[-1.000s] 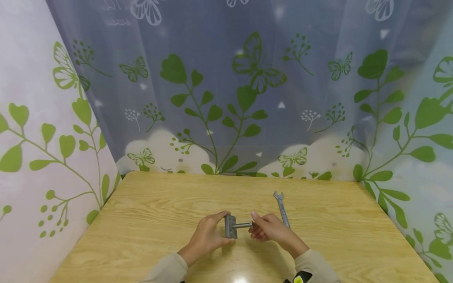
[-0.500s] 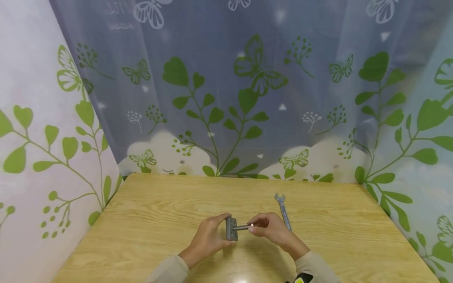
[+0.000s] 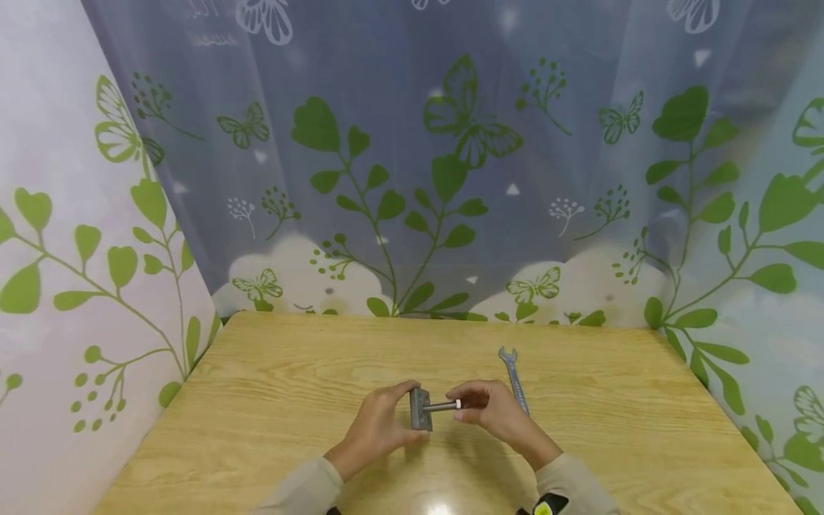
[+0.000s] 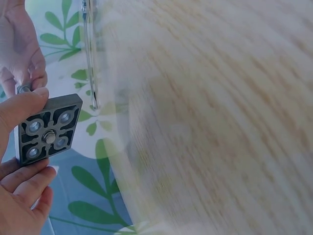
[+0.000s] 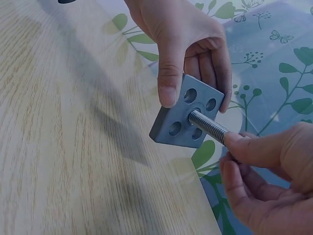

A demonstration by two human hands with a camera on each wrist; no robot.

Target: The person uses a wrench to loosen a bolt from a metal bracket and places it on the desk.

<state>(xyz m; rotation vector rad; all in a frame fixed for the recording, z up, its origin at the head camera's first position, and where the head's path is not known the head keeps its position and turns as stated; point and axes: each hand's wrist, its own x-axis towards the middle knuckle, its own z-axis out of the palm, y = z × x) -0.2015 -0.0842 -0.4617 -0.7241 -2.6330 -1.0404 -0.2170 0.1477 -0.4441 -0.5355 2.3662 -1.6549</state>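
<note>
A square grey metal plate (image 5: 195, 111) with a round hole near each corner is held up over the table. My left hand (image 3: 376, 429) grips it by opposite edges, thumb on one side and fingers on the other. A threaded bolt (image 5: 209, 127) runs through the plate's centre, and its tip (image 4: 49, 136) sticks out slightly on the ribbed back face in the left wrist view. My right hand (image 3: 502, 411) pinches the bolt's head end between thumb and fingers; the head (image 3: 458, 404) shows pale between them in the head view. Fingers mostly hide it in the right wrist view.
An open-end wrench (image 3: 513, 379) lies on the wooden table (image 3: 290, 372), just beyond my right hand. Patterned curtains (image 3: 386, 179) with green leaves and butterflies stand behind the table and along both sides.
My right hand has rolled over at the bolt's head: a second ago the thumb was on top, now the fingers arch over it. The left hand keeps the plate nearly still.
</note>
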